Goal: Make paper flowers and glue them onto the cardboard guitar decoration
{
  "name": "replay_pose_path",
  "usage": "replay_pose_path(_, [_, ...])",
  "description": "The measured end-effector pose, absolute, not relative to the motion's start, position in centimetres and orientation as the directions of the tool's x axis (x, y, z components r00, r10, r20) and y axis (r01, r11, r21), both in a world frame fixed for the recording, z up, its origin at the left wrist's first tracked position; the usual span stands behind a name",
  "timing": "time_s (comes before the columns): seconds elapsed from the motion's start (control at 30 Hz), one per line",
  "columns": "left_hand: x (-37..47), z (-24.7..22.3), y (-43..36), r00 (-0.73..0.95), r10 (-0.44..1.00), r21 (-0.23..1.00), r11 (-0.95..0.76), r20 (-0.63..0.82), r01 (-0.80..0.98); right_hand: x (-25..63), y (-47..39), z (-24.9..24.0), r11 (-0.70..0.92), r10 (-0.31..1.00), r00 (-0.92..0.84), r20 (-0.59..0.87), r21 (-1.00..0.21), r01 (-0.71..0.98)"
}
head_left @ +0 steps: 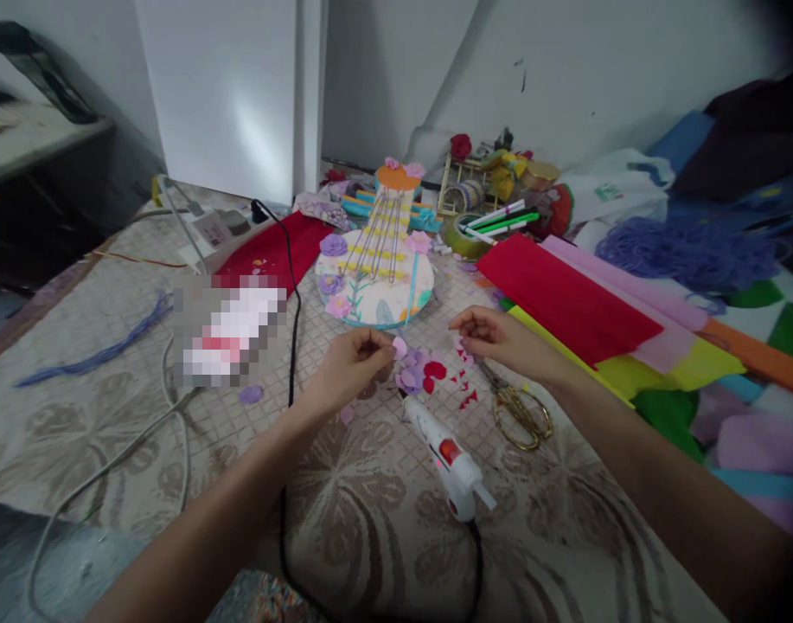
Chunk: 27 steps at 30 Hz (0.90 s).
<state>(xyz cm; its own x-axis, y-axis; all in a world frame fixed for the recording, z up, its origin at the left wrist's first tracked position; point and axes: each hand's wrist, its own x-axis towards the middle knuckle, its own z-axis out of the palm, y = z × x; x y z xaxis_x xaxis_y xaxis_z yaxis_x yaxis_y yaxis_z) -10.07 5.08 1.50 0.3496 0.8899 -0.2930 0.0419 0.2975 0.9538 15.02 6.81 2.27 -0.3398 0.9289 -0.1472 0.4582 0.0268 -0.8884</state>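
Note:
My left hand (361, 362) pinches a small pink paper petal (399, 348) between thumb and fingertips. Across from it, my right hand (490, 333) has its fingers curled together just above some pale pink paper bits; whether it grips one is hidden. Between the hands lie a pile of purple paper petals (410, 374), a red paper piece (435, 375) and small red scraps (464, 394). A white hot glue gun (444, 450) rests with its nozzle toward the petals. Gold-handled scissors (522, 415) lie beneath my right hand.
Behind the hands stands a decorated paper guitar (376, 268) with paper flowers. Red paper (571, 294) and yellow paper (668, 368) lie right, near purple yarn (687, 251). A black cord (296, 329) and a grey cable (111, 467) cross the left side. Markers (506, 221) sit farther back.

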Motion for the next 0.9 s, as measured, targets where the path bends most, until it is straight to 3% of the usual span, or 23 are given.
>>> replay_pose_path(0.17, [-10.1,1.3,5.1,0.356,0.89,0.956,0.293,-0.285,0.034,14.7,6.8,1.5,-0.12,0.947,-0.242,-0.21,-0.933,0.34])
replay_pose_path(0.37, [-9.9,1.2,5.1,0.34,0.897,0.954,0.301,-0.282,-0.001,13.0,6.7,1.7,0.104,0.991,-0.123,0.048,-0.856,0.506])
replay_pose_path(0.6, [-9.8,1.0,5.0,0.305,0.915,0.959,0.283,-0.265,-0.017,8.7,5.5,2.6,-0.019,0.984,-0.171,-0.047,-0.987,0.16])
replay_pose_path(0.9, [-9.7,0.8,4.9,0.242,0.942,0.973,0.23,-0.231,0.035,6.9,5.3,2.9,-0.005,0.99,-0.138,-0.013,-0.998,0.058])
